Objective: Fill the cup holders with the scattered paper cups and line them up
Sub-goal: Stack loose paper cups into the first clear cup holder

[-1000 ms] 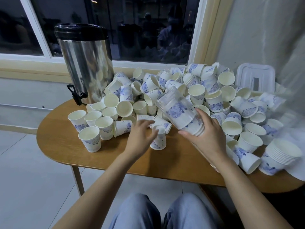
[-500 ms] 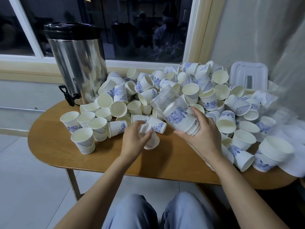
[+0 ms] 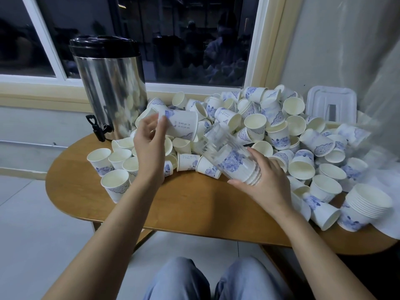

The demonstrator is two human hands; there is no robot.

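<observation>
Lower centre of the frame: my right hand (image 3: 267, 180) grips the lower end of the cup holder (image 3: 216, 146), a clear ribbed plastic tube tilted up-left, with nested blue-print cups inside. Mid-left, my left hand (image 3: 149, 146) pinches the base of a paper cup (image 3: 183, 124) lying sideways, rim rightward, just beside the tube's upper end. The wooden table (image 3: 190, 204) is smooth with rounded ends. Behind is the heap of white paper cups (image 3: 272, 124). Upper left stands a shiny steel urn (image 3: 110, 87).
</observation>
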